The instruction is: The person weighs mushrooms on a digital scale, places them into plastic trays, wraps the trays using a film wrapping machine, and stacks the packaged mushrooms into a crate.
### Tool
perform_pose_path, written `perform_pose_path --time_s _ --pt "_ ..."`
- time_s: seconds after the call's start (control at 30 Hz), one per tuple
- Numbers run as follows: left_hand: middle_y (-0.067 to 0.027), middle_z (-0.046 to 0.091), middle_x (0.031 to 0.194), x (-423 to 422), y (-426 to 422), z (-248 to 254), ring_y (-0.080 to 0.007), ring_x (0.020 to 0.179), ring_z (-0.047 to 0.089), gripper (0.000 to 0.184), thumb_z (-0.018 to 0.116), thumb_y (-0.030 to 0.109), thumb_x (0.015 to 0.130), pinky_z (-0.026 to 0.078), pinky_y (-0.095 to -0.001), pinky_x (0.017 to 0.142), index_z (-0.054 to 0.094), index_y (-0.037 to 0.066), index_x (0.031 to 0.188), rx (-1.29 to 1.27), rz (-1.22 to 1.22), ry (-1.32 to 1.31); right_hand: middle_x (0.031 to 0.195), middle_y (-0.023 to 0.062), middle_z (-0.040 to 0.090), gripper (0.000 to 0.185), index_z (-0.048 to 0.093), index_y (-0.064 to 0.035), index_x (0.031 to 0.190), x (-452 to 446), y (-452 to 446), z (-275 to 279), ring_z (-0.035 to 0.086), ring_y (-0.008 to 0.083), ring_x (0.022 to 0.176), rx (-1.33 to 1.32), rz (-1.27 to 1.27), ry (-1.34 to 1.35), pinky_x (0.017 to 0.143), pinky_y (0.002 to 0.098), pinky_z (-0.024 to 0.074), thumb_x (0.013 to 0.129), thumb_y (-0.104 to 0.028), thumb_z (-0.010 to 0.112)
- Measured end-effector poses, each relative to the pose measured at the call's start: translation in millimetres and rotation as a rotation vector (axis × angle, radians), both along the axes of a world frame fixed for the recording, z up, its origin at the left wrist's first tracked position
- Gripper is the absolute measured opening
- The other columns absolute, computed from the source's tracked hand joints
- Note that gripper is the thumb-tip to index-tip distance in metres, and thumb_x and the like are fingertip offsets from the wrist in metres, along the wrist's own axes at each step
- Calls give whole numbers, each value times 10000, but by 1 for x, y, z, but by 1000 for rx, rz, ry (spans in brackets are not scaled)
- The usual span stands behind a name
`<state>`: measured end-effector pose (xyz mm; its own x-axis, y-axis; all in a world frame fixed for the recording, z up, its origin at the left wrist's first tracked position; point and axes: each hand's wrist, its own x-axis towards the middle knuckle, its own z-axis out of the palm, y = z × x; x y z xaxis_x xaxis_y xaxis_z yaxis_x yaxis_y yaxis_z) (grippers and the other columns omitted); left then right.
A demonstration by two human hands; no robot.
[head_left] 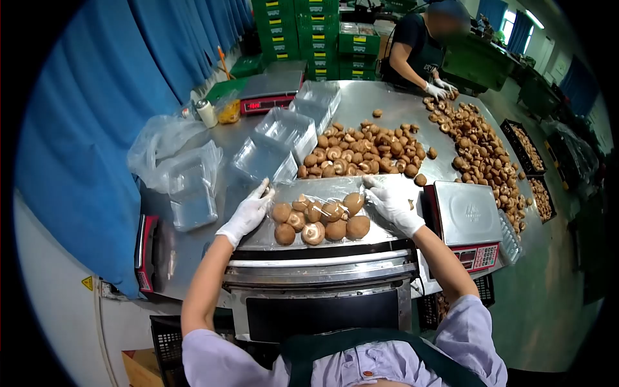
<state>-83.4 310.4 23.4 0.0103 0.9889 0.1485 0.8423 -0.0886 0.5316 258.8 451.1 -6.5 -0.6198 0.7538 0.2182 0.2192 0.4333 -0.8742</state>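
Note:
In front of me several brown mushrooms (313, 232) lie in rows under shiny clear plastic film (303, 187) on the flat metal top of a wrapping machine (322, 274). Whether a tray sits beneath them is hard to see. My left hand (247, 216), in a white glove, pinches the film's edge left of the mushrooms, thumb and fingers pointing away from me. On the other side my right hand (394, 205), also gloved, is closed on the film at the far right. Both hands are at about the same height, with the mushrooms between them.
A mushroom heap (361, 149) lies beyond the film, another (487, 155) along the right edge. Clear trays (284, 135) and plastic bags (161, 148) are at left. Scales stand at right (467, 213), back (274, 87) and left (147, 251). A co-worker (419, 55) handles mushrooms at the far end.

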Motion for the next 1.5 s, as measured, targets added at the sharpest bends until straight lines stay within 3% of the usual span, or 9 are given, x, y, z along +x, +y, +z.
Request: perform_pose_path --time_s 0.13,0.27,0.43,0.63,0.8,1.1,1.3,1.37,1.5 --pt "-113 615 1154 -9 -18 -7 -209 1051 587 473 422 382 977 448 -299 929 549 -6 1215 -439 58 -744 693 21 610 403 628 66 954 10 -26 40 550 142 636 -398 -167 -211 633 258 469 966 -304 469" --pt "-92 629 1041 -1 -32 -14 -175 908 614 475 473 430 948 524 -290 798 579 13 1146 -561 339 -1141 702 57 649 412 651 13 923 9 -16 22 589 143 624 -532 -274 -310 605 286 478 918 -386 547" --pt "-41 621 896 7 -39 12 -108 679 566 340 520 322 940 519 -237 651 584 52 1136 -363 410 -927 701 196 637 315 665 1 898 21 -30 24 649 279 653 110 -338 -425 640 358 499 868 -295 562" --pt "-7 534 611 23 -30 -31 -95 432 476 278 448 278 969 412 -236 414 594 52 898 -364 401 -632 723 201 628 282 623 23 880 16 -59 14 643 310 698 -123 -248 -322 660 356 491 899 -243 530" --pt "-181 575 697 100 -159 5 -262 613 600 133 473 69 897 453 -337 568 567 -24 913 228 319 -432 749 189 608 106 588 -13 939 75 -179 25 639 319 690 88 -295 -83 599 368 490 899 -108 562" --pt "-179 593 658 136 -257 -63 -298 623 618 261 498 208 912 463 -360 571 582 -12 801 -381 516 -501 744 244 607 228 582 -37 949 100 -256 -19 624 400 743 -236 -149 -665 648 436 500 912 -256 532" --pt "-135 624 656 133 -242 -6 -223 624 645 287 596 293 871 482 -358 575 626 14 811 -328 675 -373 718 154 658 265 607 -2 1019 104 -228 70 662 216 628 -498 -321 -398 573 332 510 885 -230 592" --pt "-128 620 630 124 -262 2 -234 600 643 273 594 290 875 491 -355 574 633 21 845 -293 727 -498 705 231 619 311 602 -10 1004 123 -235 81 632 331 568 -218 -291 -234 512 361 512 858 -284 622" --pt "-93 662 825 142 -334 -75 -193 740 638 235 549 249 912 504 -333 674 636 36 962 -543 302 -129 780 234 636 363 651 0 945 171 -275 3 655 349 737 -473 -44 -787 682 424 522 897 -342 540"
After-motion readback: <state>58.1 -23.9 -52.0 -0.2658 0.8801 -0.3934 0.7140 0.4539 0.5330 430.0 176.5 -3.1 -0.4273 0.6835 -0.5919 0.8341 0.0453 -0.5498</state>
